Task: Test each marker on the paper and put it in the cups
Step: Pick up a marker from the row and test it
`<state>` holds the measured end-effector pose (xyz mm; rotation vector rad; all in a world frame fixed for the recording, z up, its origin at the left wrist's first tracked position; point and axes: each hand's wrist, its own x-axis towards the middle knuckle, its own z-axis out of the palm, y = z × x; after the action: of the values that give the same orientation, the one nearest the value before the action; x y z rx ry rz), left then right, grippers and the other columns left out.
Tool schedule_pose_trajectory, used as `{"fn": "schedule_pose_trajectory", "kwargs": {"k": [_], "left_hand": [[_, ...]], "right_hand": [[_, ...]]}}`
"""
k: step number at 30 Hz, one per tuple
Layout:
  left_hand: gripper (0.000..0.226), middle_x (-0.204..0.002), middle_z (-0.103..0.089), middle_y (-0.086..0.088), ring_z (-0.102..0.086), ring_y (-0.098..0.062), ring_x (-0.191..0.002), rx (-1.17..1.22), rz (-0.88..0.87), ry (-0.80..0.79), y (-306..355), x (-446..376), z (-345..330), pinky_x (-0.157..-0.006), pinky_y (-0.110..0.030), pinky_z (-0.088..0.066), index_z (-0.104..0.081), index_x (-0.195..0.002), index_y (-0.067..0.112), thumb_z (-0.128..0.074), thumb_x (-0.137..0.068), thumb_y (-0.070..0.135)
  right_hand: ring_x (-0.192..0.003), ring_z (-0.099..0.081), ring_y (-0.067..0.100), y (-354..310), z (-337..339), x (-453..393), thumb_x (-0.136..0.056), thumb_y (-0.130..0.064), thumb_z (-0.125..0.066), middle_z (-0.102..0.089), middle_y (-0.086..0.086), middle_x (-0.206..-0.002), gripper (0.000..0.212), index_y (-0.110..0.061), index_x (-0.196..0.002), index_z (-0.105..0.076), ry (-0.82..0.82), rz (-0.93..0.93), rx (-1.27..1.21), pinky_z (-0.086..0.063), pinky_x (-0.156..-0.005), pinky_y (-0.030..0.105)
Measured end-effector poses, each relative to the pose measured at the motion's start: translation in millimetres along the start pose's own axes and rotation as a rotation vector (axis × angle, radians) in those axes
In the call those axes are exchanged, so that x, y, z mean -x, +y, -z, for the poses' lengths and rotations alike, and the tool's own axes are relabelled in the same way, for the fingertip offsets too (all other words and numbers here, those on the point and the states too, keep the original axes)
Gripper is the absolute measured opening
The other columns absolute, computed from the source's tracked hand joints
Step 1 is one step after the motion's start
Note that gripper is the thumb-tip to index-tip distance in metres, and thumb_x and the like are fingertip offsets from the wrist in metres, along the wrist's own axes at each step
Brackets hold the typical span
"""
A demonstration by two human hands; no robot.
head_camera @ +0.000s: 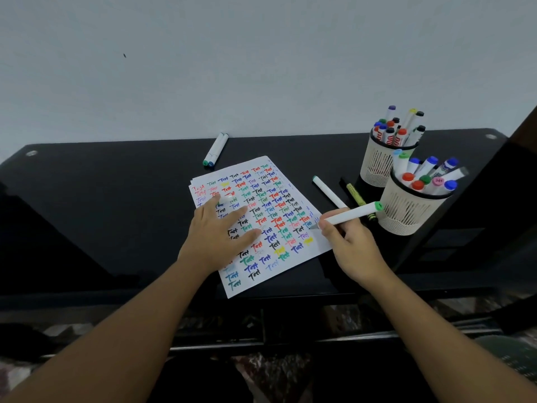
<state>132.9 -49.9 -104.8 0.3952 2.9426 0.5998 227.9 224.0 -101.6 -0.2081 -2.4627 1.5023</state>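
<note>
With both cups (pixel 405 212) nearly full and four markers (pixel 215 148) lying loose, the right hand (pixel 353 248) is pinching a marker (pixel 350 214) at the paper (pixel 315 245) while the left hand (pixel 216 234) is pressing it flat, fingers spread.

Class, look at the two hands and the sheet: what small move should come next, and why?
Probably drag the tip across the paper. The right hand grips a white marker whose tip sits at the sheet's right margin, while the left hand presses the sheet flat, so a test stroke looks ready.
</note>
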Motion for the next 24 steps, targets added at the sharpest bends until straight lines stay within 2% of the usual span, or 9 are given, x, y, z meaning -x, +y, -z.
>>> {"fn": "schedule_pose_trajectory", "kwargs": {"k": [2, 6, 11, 16, 19, 21, 24], "left_hand": [[0.085, -0.167, 0.0, 0.007, 0.005, -0.022, -0.153, 0.002, 0.002, 0.0, 0.4, 0.2, 0.1, -0.125, -0.055, -0.013, -0.036, -0.15, 0.051, -0.039, -0.075, 0.092], [0.084, -0.167, 0.0, 0.006, 0.004, -0.022, -0.153, 0.003, -0.001, 0.005, 0.8, 0.1, -0.1, -0.124, -0.055, -0.013, -0.037, -0.15, 0.051, -0.04, -0.076, 0.091], [0.087, -0.167, 0.001, 0.009, 0.005, -0.021, -0.153, 0.011, 0.003, 0.001, -0.7, -0.2, -0.3, -0.124, -0.056, -0.014, -0.037, -0.15, 0.052, -0.039, -0.074, 0.093], [0.088, -0.166, 0.001, 0.008, 0.005, -0.022, -0.153, 0.007, 0.005, -0.005, 1.1, 0.4, 0.7, -0.124, -0.056, -0.014, -0.037, -0.15, 0.051, -0.038, -0.073, 0.093], [0.085, -0.166, 0.001, 0.009, 0.005, -0.021, -0.153, 0.007, 0.005, -0.003, 0.7, 0.6, 1.0, -0.124, -0.055, -0.013, -0.037, -0.15, 0.051, -0.041, -0.075, 0.091], [0.085, -0.166, 0.0, 0.008, 0.005, -0.022, -0.153, 0.002, 0.004, -0.002, 0.3, -0.4, 0.6, -0.124, -0.055, -0.013, -0.037, -0.15, 0.051, -0.041, -0.076, 0.092], [0.085, -0.166, -0.001, 0.008, 0.005, -0.023, -0.153, 0.002, 0.005, 0.001, 0.2, -0.8, 0.1, -0.124, -0.055, -0.014, -0.038, -0.15, 0.052, -0.041, -0.075, 0.092]], "right_hand": [[-0.084, -0.06, -0.005, 1.9, -0.1, -0.6, -0.105, -0.036, -0.06, -0.068, -0.012, -0.093, 0.006, -0.033, -0.107, -0.065, -0.007, -0.005, 0.013, -0.042, -0.066, 0.01], [-0.084, -0.06, -0.004, 4.4, -0.4, -1.8, -0.104, -0.039, -0.06, -0.068, -0.013, -0.094, 0.012, -0.031, -0.111, -0.066, -0.032, -0.015, 0.06, -0.041, -0.069, 0.016], [-0.086, -0.06, -0.003, 2.5, 0.7, -1.1, -0.105, -0.034, -0.06, -0.067, -0.011, -0.093, 0.008, -0.03, -0.109, -0.065, 0.017, -0.008, 0.064, -0.043, -0.065, 0.009], [-0.084, -0.06, 0.004, 0.5, 1.2, -0.4, -0.105, -0.035, -0.059, -0.068, -0.009, -0.093, 0.008, -0.03, -0.106, -0.065, -0.018, -0.022, 0.065, -0.045, -0.066, 0.019], [-0.087, -0.061, 0.01, -3.0, 2.3, 1.9, -0.106, -0.034, -0.058, -0.069, -0.005, -0.094, 0.008, -0.031, -0.101, -0.064, 0.004, -0.03, 0.008, -0.05, -0.074, 0.028], [-0.089, -0.062, 0.01, -3.9, 3.2, 2.0, -0.105, -0.033, -0.059, -0.069, -0.004, -0.095, 0.007, -0.032, -0.101, -0.064, 0.028, -0.035, -0.026, -0.051, -0.078, 0.03], [-0.083, -0.061, 0.009, -3.9, 2.8, 2.0, -0.106, -0.034, -0.058, -0.067, -0.005, -0.093, 0.005, -0.033, -0.103, -0.063, 0.013, -0.031, 0.015, -0.049, -0.073, 0.027]]}}
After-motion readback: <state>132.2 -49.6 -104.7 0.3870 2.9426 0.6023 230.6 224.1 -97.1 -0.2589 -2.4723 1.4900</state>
